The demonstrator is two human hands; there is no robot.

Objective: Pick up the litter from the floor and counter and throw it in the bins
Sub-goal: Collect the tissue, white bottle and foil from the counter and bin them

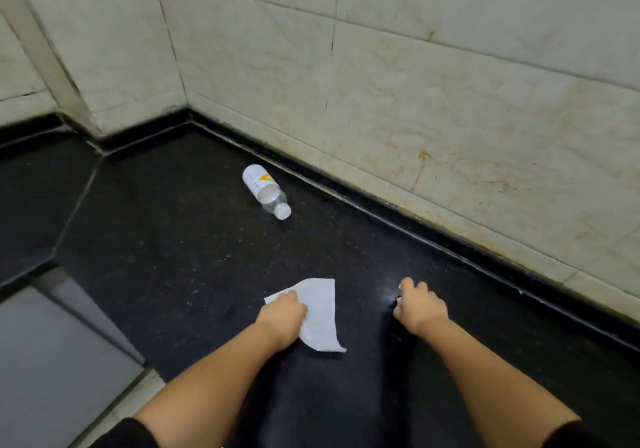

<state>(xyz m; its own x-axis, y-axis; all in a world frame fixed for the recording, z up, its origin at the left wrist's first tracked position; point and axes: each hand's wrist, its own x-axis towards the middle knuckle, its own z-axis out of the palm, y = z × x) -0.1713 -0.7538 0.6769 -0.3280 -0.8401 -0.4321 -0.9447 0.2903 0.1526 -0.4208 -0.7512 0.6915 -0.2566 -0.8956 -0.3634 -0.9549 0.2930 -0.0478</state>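
Observation:
A white paper tissue (320, 312) lies flat on the black stone counter (173, 239). My left hand (282, 316) rests on its left part, fingers pressing or pinching the sheet. My right hand (419, 304) is on the counter to the right of the tissue, fingers curled around something small and shiny that is mostly hidden. Farther back, near the wall, a small clear plastic bottle (265, 189) with a white label and white cap lies on its side, cap pointing toward me.
Stained cream wall tiles (415, 84) rise behind the counter, meeting at a corner at the back left. The counter edge runs diagonally at the lower left, with grey floor tiles (52, 361) below. No bin is in view.

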